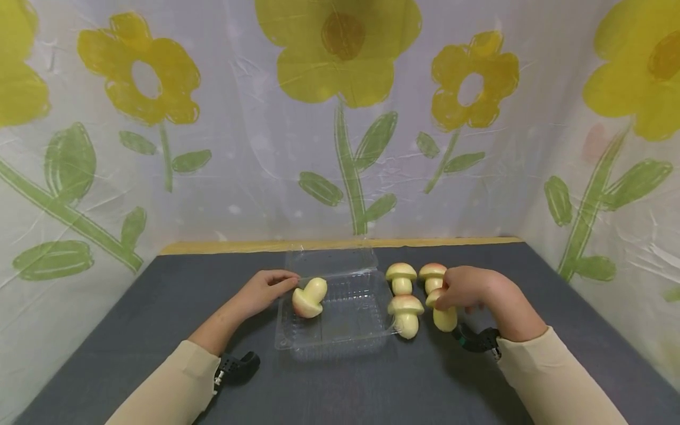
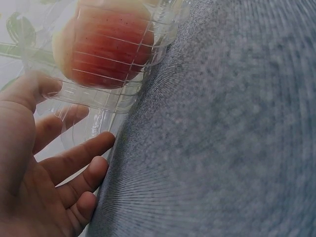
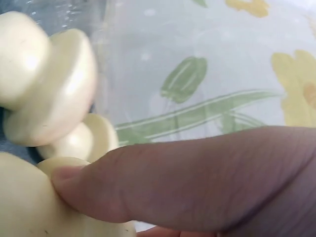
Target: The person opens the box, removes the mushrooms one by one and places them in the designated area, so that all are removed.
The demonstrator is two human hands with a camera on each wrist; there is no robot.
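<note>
On the table lies a clear plastic clamshell box (image 1: 340,321) with its lid (image 1: 332,260) folded back. One toy mushroom (image 1: 307,300), cream with a reddish cap, lies tilted inside it at the left. At the box's back left corner, my left hand (image 1: 268,289) holds the edge with thumb and index finger, the other fingers loosely bent below. My right hand (image 1: 478,289) grips a mushroom (image 1: 445,319) at the front right of a group, its thumb (image 3: 94,192) against the cap. Its other fingertips are mostly hidden.
Right of the box stand more mushrooms: one at the front (image 1: 406,319), one behind it (image 1: 401,277), and one (image 1: 431,276) behind the gripped one. A dark cloth covers the table (image 1: 340,389). A flower-printed curtain (image 1: 239,195) hangs around the back and sides.
</note>
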